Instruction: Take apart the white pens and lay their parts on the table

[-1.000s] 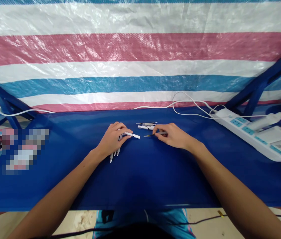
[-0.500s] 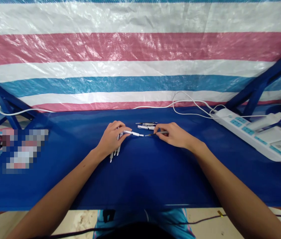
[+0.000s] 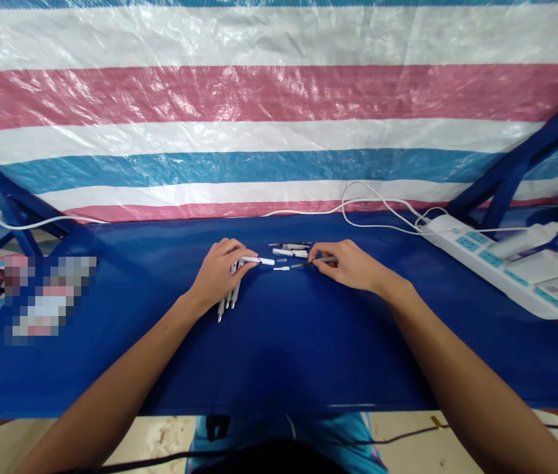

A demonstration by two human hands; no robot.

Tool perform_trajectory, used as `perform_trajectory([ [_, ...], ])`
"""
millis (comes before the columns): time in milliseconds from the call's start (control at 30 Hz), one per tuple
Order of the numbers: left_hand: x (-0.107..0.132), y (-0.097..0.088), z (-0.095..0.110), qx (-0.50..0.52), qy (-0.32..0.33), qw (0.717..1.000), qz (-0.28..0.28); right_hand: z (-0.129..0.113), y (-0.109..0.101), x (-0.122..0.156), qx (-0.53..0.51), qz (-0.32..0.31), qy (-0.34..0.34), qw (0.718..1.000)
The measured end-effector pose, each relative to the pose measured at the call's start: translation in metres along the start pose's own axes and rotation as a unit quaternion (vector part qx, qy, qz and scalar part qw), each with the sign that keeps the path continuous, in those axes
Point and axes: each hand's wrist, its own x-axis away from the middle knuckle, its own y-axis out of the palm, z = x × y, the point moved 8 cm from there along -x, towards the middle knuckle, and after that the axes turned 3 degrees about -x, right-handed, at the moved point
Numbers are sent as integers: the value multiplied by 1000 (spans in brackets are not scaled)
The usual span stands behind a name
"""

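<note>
Between thumb and fingers, my left hand (image 3: 220, 266) pinches a white pen barrel (image 3: 264, 261) that points right. Several grey-and-white pens (image 3: 228, 299) lie partly under that hand, their metal tips toward me. My right hand (image 3: 343, 263) is closed on a thin dark pen refill (image 3: 301, 265) with a grey part at its rear. In the gap between the hands lie a small white plunger piece (image 3: 281, 268) and a short clear piece (image 3: 281, 261). Just behind them rest a white pen part (image 3: 289, 253) and another thin refill with a grey grip (image 3: 291, 245).
A white power strip (image 3: 501, 263) with plugged-in chargers occupies the right side of the blue table (image 3: 289, 355). White cables (image 3: 382, 226) run along the back edge. At the left lies a blurred-out item (image 3: 52, 296). Behind hangs a striped plastic sheet (image 3: 279, 99).
The white plunger piece has come away from the barrel in my left hand and lies on the table, with a short clear piece near it. My right hand has shifted slightly right.
</note>
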Motion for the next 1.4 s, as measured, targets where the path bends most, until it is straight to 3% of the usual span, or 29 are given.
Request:
perform_trajectory([
  [267,1,1,14,2,40,999,22,3,-5,0,2,9,11,1000],
  [533,0,17,37,-26,55,998,-32,0,-6,0,11,12,3,1000],
  [733,1,27,36,-49,39,996,-69,0,-6,0,11,16,-7,1000],
  [867,0,24,37,-43,37,996,-65,0,-6,0,13,16,-6,1000],
  [1200,3,25,48,20,81,992,-94,0,-6,-1,15,21,-15,1000],
  [1400,2,22,48,18,81,994,-78,1,-7,0,15,23,-8,1000],
])
